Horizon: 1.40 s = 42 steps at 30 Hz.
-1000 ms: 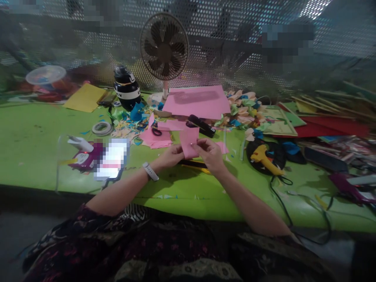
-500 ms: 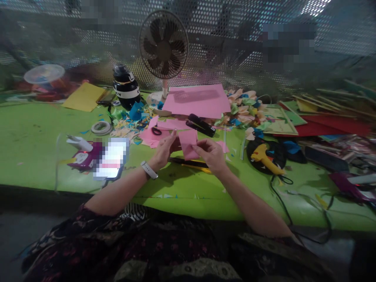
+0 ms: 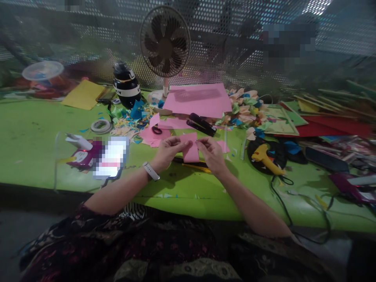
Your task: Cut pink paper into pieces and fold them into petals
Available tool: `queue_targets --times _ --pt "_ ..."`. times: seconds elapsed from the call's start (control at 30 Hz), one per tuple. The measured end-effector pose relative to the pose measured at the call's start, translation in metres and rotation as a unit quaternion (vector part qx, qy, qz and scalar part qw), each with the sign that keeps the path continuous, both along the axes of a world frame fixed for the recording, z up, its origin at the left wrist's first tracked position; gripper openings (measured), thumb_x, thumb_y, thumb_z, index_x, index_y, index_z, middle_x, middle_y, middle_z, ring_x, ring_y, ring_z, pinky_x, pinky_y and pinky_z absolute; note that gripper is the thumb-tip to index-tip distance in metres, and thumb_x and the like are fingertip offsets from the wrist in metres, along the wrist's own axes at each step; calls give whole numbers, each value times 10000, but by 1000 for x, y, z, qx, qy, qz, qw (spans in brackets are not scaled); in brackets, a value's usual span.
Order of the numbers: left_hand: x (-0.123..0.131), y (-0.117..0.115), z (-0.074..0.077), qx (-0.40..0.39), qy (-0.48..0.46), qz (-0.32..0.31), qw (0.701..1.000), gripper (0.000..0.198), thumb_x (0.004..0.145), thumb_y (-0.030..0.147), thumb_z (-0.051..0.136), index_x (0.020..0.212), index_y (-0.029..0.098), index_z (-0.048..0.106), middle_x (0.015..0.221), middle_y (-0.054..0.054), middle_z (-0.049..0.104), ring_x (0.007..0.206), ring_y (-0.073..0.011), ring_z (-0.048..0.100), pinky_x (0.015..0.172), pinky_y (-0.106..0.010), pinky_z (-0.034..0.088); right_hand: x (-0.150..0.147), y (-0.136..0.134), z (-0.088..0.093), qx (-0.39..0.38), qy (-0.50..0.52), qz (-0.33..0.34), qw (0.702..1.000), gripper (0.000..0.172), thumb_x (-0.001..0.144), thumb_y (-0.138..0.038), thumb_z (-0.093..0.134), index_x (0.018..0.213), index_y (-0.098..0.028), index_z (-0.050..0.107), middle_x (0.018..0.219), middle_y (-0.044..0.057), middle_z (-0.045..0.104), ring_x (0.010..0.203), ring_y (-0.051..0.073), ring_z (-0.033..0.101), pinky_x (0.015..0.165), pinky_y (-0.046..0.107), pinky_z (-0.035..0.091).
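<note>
Between my two hands is a small piece of pink paper (image 3: 190, 152), held upright over the green table. My left hand (image 3: 169, 152), with a white watch on its wrist, pinches the paper from the left with its thumb across the front. On the other side my right hand (image 3: 212, 154) has thumb and fingertips closed at the paper's right edge. A dark and yellow tool (image 3: 195, 167) lies beneath, partly hidden by the paper and hands. Just beyond are a black stapler (image 3: 201, 124) and pink paper scraps (image 3: 149, 135), with a dark scissor handle (image 3: 157, 130) on them.
A fan (image 3: 165, 47) and a black bottle (image 3: 126, 86) stand at the back, near a large pink sheet (image 3: 196, 100). A lit phone (image 3: 111, 158) and tape roll (image 3: 101, 126) are at left. At right lies a yellow glue gun (image 3: 267, 158) with its cord.
My left hand has gone from spread fingers beside the paper to pinching it with the thumb in front. My right fingertips have shifted slightly up along its right edge.
</note>
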State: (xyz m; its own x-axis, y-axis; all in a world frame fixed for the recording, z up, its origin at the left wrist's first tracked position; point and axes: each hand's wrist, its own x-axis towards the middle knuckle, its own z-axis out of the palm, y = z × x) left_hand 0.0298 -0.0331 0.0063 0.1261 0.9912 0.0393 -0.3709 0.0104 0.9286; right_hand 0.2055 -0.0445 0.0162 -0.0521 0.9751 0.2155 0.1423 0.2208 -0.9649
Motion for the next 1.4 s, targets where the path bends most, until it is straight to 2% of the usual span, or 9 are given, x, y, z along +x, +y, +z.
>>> queue_targets --times 0.23,0.63,0.93,1.17,1.4 --pt "0 -4 4 -11 3 -13 1000 437 606 509 967 682 205 663 734 -24 747 770 -179 732 764 -338 576 0 -2 3 13 -15 -2 1000 400 829 -637 738 875 -252 639 843 26 690 799 190 635 724 340 546" --pt "1 -7 10 -25 0 -14 1000 486 572 510 981 687 161 662 738 -32 758 719 -149 718 750 -298 577 -1 1 -1 14 7 -13 1000 470 774 -675 781 834 -228 648 761 12 654 726 167 591 657 316 502" --pt "1 -5 5 -10 -3 -23 1000 467 610 510 967 722 162 676 739 -38 754 741 -163 724 739 -307 573 0 1 -1 19 1 -1 1000 453 801 -666 764 824 -234 629 752 8 640 710 163 583 645 313 498" --pt "0 -2 1 5 5 -12 1000 461 615 488 969 690 161 654 677 4 709 652 -102 653 652 -246 519 0 -1 3 11 -6 11 1000 471 793 -679 763 807 -232 616 738 12 618 708 168 562 633 316 473" --pt "0 -2 -1 9 5 -10 1000 471 591 497 974 711 155 674 711 -1 724 680 -99 659 662 -236 516 -2 -2 3 9 -26 22 999 493 784 -701 757 771 -228 618 695 6 586 666 164 512 587 316 411"
